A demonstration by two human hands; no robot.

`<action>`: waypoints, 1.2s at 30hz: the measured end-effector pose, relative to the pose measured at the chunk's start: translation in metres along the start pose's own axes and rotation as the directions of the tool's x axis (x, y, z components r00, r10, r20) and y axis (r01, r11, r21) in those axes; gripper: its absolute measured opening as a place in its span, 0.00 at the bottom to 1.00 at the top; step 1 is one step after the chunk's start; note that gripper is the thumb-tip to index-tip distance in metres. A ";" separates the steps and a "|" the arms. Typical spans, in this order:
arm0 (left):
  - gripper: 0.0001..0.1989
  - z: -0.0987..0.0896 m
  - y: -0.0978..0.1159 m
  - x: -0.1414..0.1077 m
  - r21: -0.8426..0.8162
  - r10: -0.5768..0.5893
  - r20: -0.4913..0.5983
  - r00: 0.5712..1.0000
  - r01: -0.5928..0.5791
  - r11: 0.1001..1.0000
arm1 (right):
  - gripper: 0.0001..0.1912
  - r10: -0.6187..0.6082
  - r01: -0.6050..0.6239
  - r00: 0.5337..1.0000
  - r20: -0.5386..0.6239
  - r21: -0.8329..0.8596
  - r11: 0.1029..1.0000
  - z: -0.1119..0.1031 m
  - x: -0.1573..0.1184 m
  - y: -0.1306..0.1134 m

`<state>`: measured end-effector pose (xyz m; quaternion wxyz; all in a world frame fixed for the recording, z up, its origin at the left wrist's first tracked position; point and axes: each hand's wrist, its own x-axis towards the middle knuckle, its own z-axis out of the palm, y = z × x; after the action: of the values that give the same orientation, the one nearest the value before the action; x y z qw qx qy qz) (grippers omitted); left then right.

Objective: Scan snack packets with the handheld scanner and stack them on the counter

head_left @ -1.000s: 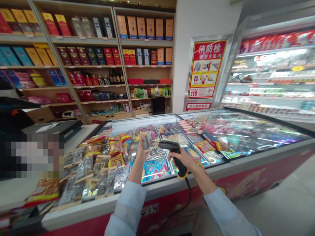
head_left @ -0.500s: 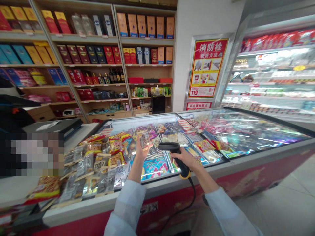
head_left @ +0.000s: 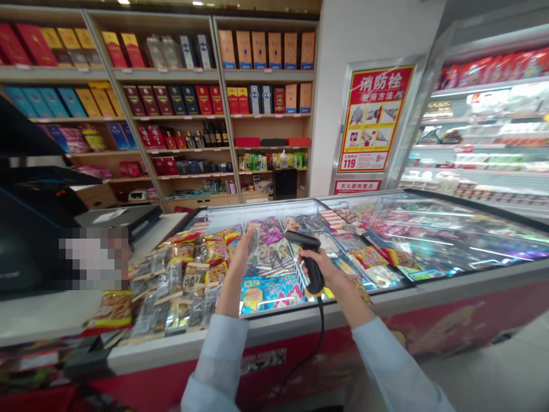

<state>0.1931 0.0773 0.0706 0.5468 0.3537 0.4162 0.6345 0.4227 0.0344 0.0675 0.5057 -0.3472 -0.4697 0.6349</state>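
A black barcode scanner (head_left: 315, 274) with a yellow ring and a cable is gripped in my right hand (head_left: 319, 266), above the freezer glass. Its head tilts toward the left. My left hand (head_left: 245, 247) is raised over the freezer, seen nearly edge-on, with a small clear packet (head_left: 254, 241) at its fingers, mostly hidden by the hand. To the left, clear snack packs (head_left: 174, 280) and red-and-yellow snack bags (head_left: 215, 249) lie piled on the glass. Blue packages (head_left: 270, 293) show beneath the glass in front of my hands.
The chest freezer (head_left: 433, 289) extends to the right. Shelves (head_left: 184, 117) of boxes and bottles stand behind. A counter (head_left: 26, 320) with dark equipment (head_left: 34, 229) is at the left. More bags (head_left: 369, 257) lie right of the scanner, whose cable (head_left: 321, 337) hangs down the freezer front.
The view has shifted left. The left hand has turned more edge-on, hiding most of the packet, and moved farther from the scanner, whose head now tilts more downward to the right.
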 end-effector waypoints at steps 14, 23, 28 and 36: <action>0.35 -0.178 0.122 -0.031 0.944 0.733 -0.328 0.596 0.237 0.230 | 0.09 0.146 -0.246 0.945 0.293 0.340 0.908 0.171 0.082 0.061; 0.30 -0.223 0.086 -0.021 0.987 0.610 -0.147 0.778 0.152 0.045 | 0.13 0.222 -0.374 0.873 0.435 0.304 0.876 0.190 0.095 0.117; 0.26 -0.220 0.080 -0.021 0.984 0.662 -0.076 0.745 0.164 -0.072 | 0.14 0.218 -0.384 0.866 0.451 0.318 0.867 0.184 0.099 0.120; 0.23 -0.216 0.072 -0.022 0.971 0.652 -0.061 0.756 0.196 -0.136 | 0.13 0.223 -0.364 0.891 0.395 0.327 0.872 0.188 0.099 0.122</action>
<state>-0.0279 0.0211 0.0492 -0.1791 0.5029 0.7981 0.2794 0.1869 0.0785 0.0150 0.3704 -0.1903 -0.3549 0.8370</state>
